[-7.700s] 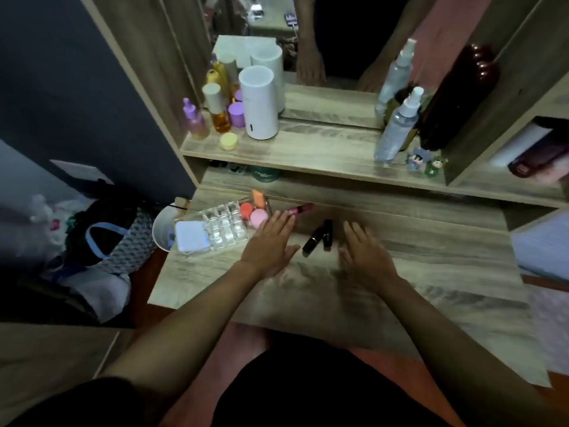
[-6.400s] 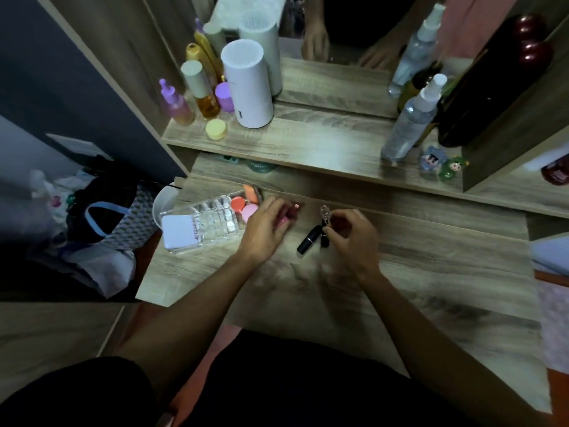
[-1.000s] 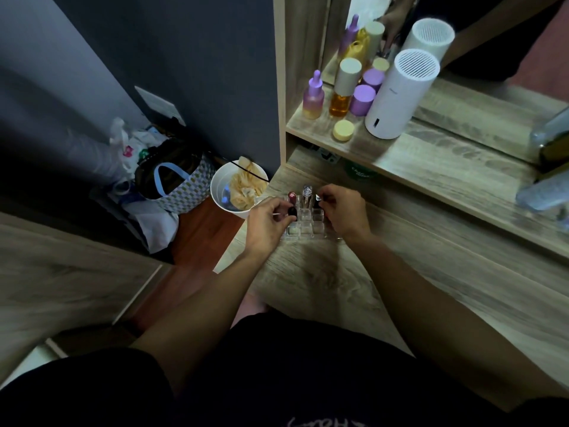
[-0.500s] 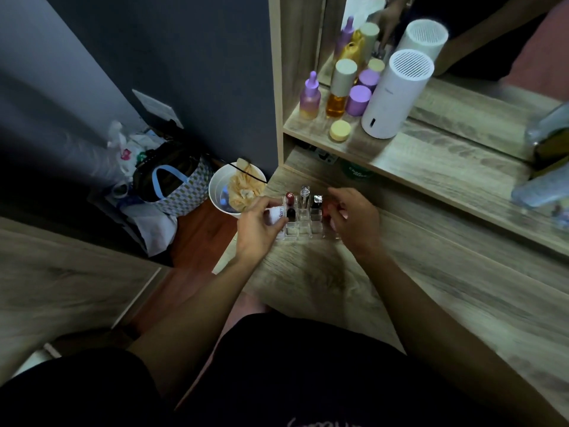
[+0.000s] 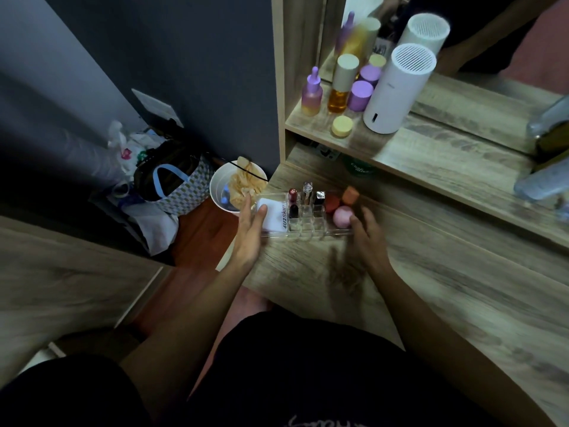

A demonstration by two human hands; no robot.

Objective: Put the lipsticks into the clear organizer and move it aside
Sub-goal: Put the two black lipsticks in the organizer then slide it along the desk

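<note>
The clear organizer (image 5: 308, 233) sits at the far left end of the wooden table (image 5: 431, 288). Several lipsticks stand upright in its middle slots: a red one (image 5: 292, 195), a clear-capped one (image 5: 307, 192) and a dark one (image 5: 320, 198). Its left section holds a white packet (image 5: 275, 216). A red sponge (image 5: 331, 203), an orange sponge (image 5: 351, 194) and a pink sponge (image 5: 342, 216) fill the right section. My left hand (image 5: 249, 235) lies loosely spread against the organizer's left end, thumb on the packet. My right hand (image 5: 366, 238), blurred, is at its right end with fingers apart.
A white bin (image 5: 215, 189) with crumpled tissue and a patterned bag (image 5: 181, 195) stand on the floor just left of the table edge. The shelf above carries bottles (image 5: 311, 97), a yellow jar (image 5: 341, 126), a white cylinder (image 5: 397, 90) and a spray bottle (image 5: 542, 180).
Earlier the lipsticks lay on the table and the organizer stood further right. In the last second my hands gripped its ends; now both have loosened and drawn slightly back.
</note>
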